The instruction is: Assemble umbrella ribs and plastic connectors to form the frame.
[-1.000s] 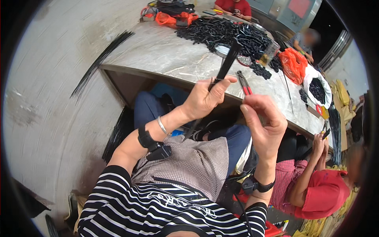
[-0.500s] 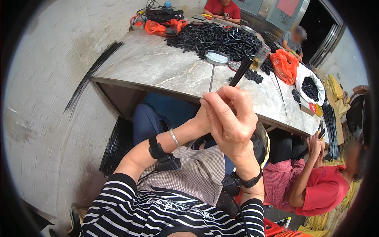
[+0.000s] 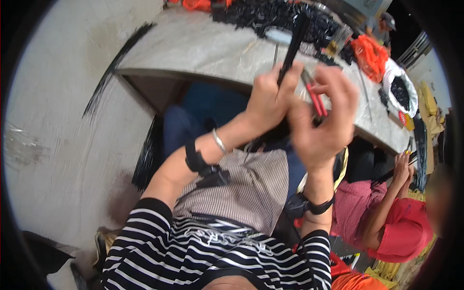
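Observation:
In my left hand (image 3: 268, 99) is a bundle of thin black strips (image 3: 294, 46), pointing up and away over the table's near edge. My fingers are closed around its lower end. Close beside it, my right hand (image 3: 326, 123) curls loosely around red-handled pliers (image 3: 315, 96). Their jaws point up toward the bundle and the handles run down into the palm. Motion smears the right fingers and thumb, so their exact contact with the pliers is hard to make out. A thin metal rod (image 3: 276, 54) shows just past my left hand.
On the stone-topped table (image 3: 193, 53) lie a heap of small black tubes (image 3: 251, 14), a round dish (image 3: 280, 35), an orange bag (image 3: 369, 55) and a white sack (image 3: 400, 89) of black parts. Long black strips (image 3: 116, 70) lean at left. A co-worker in red (image 3: 401, 227) sits at right.
My hands have moved apart; the right one has shifted right and loosened from a pinch. The red-handled pliers now show. The whole view has tilted downward.

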`<act>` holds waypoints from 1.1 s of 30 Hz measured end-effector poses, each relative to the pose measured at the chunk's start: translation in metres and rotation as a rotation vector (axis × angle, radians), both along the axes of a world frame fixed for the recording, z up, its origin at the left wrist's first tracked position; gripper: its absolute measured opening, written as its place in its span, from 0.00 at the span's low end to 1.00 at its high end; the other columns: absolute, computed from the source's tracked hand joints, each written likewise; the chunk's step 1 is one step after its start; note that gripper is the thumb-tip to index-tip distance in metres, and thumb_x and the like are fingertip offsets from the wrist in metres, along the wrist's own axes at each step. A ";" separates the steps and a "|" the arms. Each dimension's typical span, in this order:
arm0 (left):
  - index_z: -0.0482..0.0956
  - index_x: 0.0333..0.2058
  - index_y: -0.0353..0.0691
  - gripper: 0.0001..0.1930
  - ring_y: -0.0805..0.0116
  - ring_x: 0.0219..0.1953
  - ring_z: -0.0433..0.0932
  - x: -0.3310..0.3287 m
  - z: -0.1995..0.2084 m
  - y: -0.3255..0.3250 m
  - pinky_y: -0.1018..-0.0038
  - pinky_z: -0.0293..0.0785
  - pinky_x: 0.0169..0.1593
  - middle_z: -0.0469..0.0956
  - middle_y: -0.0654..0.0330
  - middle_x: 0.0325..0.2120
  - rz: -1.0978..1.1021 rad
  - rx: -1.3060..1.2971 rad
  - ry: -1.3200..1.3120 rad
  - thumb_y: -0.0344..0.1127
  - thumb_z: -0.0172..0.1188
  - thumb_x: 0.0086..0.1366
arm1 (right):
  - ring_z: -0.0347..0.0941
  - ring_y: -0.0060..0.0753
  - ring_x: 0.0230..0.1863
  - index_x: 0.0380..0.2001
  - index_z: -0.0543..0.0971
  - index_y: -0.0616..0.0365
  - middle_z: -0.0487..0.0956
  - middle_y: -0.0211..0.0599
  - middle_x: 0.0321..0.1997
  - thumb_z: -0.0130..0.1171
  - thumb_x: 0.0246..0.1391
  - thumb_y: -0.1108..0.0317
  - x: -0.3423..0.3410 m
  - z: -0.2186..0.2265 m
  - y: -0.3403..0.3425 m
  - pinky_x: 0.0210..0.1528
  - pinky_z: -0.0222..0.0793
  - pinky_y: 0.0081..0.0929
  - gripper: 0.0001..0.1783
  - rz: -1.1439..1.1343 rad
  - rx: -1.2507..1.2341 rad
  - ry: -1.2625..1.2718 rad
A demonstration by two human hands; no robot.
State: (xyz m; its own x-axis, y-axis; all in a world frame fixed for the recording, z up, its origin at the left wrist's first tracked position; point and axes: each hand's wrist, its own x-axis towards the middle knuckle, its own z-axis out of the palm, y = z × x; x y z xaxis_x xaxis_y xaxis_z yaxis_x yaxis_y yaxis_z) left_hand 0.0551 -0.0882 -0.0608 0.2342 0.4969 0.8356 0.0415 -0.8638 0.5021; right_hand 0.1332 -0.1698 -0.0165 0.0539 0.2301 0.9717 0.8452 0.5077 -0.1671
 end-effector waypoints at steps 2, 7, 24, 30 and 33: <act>0.76 0.37 0.33 0.15 0.66 0.17 0.71 -0.002 0.016 0.005 0.73 0.65 0.21 0.72 0.55 0.17 -0.191 -0.340 -0.154 0.41 0.52 0.68 | 0.75 0.40 0.44 0.50 0.73 0.65 0.76 0.47 0.44 0.70 0.39 0.70 0.016 -0.017 -0.006 0.42 0.72 0.30 0.31 0.051 -0.264 0.235; 0.72 0.27 0.29 0.21 0.62 0.18 0.67 0.022 0.026 0.020 0.66 0.63 0.24 0.67 0.50 0.14 -0.152 -0.204 -0.239 0.44 0.47 0.71 | 0.79 0.47 0.38 0.50 0.69 0.69 0.78 0.57 0.42 0.68 0.43 0.62 0.014 -0.077 0.014 0.37 0.72 0.35 0.33 0.105 -0.842 0.287; 0.51 0.60 0.20 0.35 0.69 0.36 0.73 0.055 0.005 0.063 0.74 0.72 0.39 0.74 0.53 0.37 -0.513 -0.245 0.036 0.35 0.57 0.63 | 0.78 0.24 0.33 0.32 0.81 0.66 0.82 0.36 0.29 0.53 0.60 0.70 0.039 -0.106 0.057 0.39 0.73 0.22 0.11 0.424 -0.807 0.696; 0.69 0.52 0.31 0.20 0.77 0.21 0.71 0.024 -0.001 0.044 0.78 0.70 0.26 0.74 0.59 0.21 -0.490 -0.532 0.391 0.39 0.53 0.66 | 0.76 0.22 0.32 0.30 0.79 0.65 0.80 0.32 0.28 0.53 0.59 0.69 0.035 -0.114 0.033 0.38 0.72 0.22 0.10 0.714 -0.913 0.751; 0.32 0.66 0.30 0.43 0.70 0.36 0.76 0.009 -0.042 0.025 0.76 0.74 0.41 0.76 0.55 0.33 -0.541 -0.706 0.378 0.31 0.55 0.64 | 0.73 0.19 0.33 0.30 0.77 0.64 0.79 0.28 0.28 0.56 0.57 0.71 0.024 -0.165 0.012 0.38 0.70 0.22 0.07 0.724 -1.016 0.783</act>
State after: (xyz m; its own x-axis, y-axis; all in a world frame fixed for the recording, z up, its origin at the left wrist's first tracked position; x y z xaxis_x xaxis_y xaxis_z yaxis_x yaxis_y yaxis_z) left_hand 0.0643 -0.0635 -0.1028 0.7713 0.6015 0.2081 -0.0081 -0.3177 0.9482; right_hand 0.1568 -0.1574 -0.1810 0.0564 0.9857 0.1586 -0.0080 0.1592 -0.9872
